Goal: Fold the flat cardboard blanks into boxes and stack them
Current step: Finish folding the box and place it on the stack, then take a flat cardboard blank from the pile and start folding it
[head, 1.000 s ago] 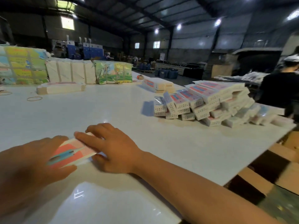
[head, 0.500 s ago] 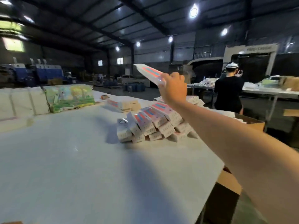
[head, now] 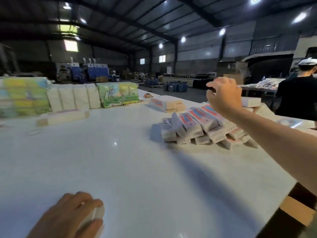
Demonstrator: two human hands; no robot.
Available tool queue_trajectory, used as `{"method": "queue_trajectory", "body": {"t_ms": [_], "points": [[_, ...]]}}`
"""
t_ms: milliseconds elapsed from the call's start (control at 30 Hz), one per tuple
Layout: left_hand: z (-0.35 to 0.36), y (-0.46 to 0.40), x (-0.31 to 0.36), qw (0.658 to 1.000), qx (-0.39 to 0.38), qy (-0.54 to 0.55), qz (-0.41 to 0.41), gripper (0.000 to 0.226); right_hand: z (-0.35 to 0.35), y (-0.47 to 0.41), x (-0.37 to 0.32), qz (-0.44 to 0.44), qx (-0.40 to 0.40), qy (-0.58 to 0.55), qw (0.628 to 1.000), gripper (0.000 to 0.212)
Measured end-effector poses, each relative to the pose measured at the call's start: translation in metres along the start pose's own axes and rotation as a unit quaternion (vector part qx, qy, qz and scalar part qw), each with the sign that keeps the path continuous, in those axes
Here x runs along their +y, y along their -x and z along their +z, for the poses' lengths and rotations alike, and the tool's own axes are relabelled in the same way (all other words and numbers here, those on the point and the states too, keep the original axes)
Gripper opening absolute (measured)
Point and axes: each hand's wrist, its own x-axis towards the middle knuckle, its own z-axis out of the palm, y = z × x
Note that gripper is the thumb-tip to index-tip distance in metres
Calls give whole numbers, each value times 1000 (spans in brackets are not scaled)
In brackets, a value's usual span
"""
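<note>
leaning red-and-white boxes (head: pixel 202 127), heaped

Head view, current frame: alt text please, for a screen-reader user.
A person's right hand hangs empty above a pile of folded boxes on a white table, while the left hand grips a white blank near the front edge.

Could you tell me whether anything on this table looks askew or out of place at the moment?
The pile of folded boxes at the table's right side is untidy: the boxes lean on one another at a slant, fanned out, not squared up. A loose rubber band lies alone at the left. Nothing looks spilled or damaged.
</note>
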Motion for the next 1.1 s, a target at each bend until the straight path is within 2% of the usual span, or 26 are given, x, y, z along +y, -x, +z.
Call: {"method": "queue_trajectory", "body": {"t_ms": [33, 67, 133, 200, 267, 400, 567, 633, 733, 800, 833, 900, 933, 1000, 1033, 1100], "points": [[-9, -7, 15, 999, -49, 2, 3, 25, 0, 14, -31, -43, -14, -62, 997, 30], [-14, -13, 22, 997, -65, 23, 19, 27, 2, 34, -61, -80, -45, -125, 988, 27], [-16, -5, 25, 991, -132, 35, -9, 38, 12, 89, -114, -156, -141, -222, 952, 21], [-19, -3, 25, 980, -182, 33, -72, 41, 26, 148, -154, -229, -237, -228, 916, 20], [-17, 0, 23, 978, -193, 28, -79, 36, 40, 190, -178, -278, -298, -195, 892, 20], [-13, 2, 23, 980, -182, 25, -74, 38, 51, 214, -187, -287, -299, -199, 888, 25], [-9, 3, 22, 981, -180, 13, -74, 35, 50, 210, -183, -280, -310, -210, 884, 20], [-11, 0, 19, 972, -199, 65, -109, 32, 49, 210, -183, -277, -304, -223, 884, 15], [-24, -22, -10, 947, -215, 134, -196, 30, 61, 209, -180, -292, -277, -239, 884, 23], [-40, -42, -54, 938, -223, 71, -256, 31, 62, 207, -180, -305, -254, -247, 884, 9], [-49, -49, -80, 931, -223, 17, -289, 32, 59, 205, -180, -293, -261, -254, 884, 22], [-65, -53, -135, 904, -220, -107, -352, 34, 62, 207, -182, -281, -263, -288, 877, 60], [-72, -50, -160, 883, -215, -168, -382, 33, 63, 207, -184, -286, -249, -301, 875, 72], [-79, -38, -205, 838, -192, -249, -446, 34, 64, 208, -188, -302, -248, -304, 869, 77], [-81, -32, -222, 813, -184, -264, -485, 42, 65, 207, -188, -305, -245, -305, 869, 76], [-79, -22, -248, 756, -195, -281, -558, 73, 64, 205, -189, -300, -246, -297, 872, 76]]}}
